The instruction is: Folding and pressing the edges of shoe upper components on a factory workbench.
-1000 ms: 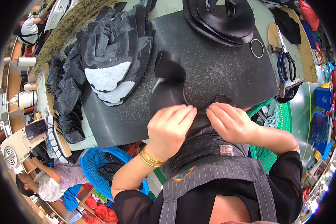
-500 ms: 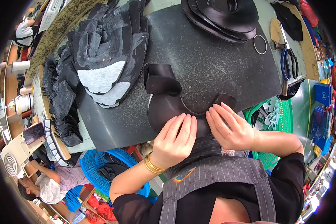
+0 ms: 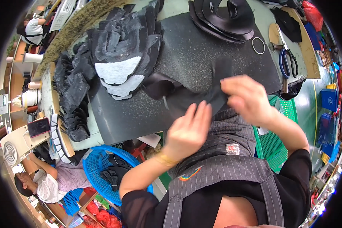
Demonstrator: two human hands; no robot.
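Note:
A U-shaped black leather piece [image 3: 193, 99] lies over the dark work mat [image 3: 125, 117], its left end curled over and its right arm raised and blurred. My left hand [image 3: 188, 131] is at its lower edge, fingers long and close together over the leather, thumb hidden beneath. At the right arm of the leather is my right hand [image 3: 250, 99], blurred, with the thumb apart from the stretched fingers. Left of the leather is a stack of dark grey cut pieces [image 3: 119, 41], the front ones with white patches. Glossy black leather pieces [image 3: 231, 28] are stacked at the back.
Scissors [image 3: 287, 57] with dark blue handles and a pale ring [image 3: 258, 45] are at the right. Below the table edge are a blue basket [image 3: 93, 174] of dark pieces and a green basket [image 3: 271, 152]. A co-worker [image 3: 70, 176] sits at the lower left, near a phone [image 3: 38, 127].
The leather piece has shifted and its right arm has risen from the mat. My right hand has moved up and right, its thumb now apart; my left hand has moved slightly right.

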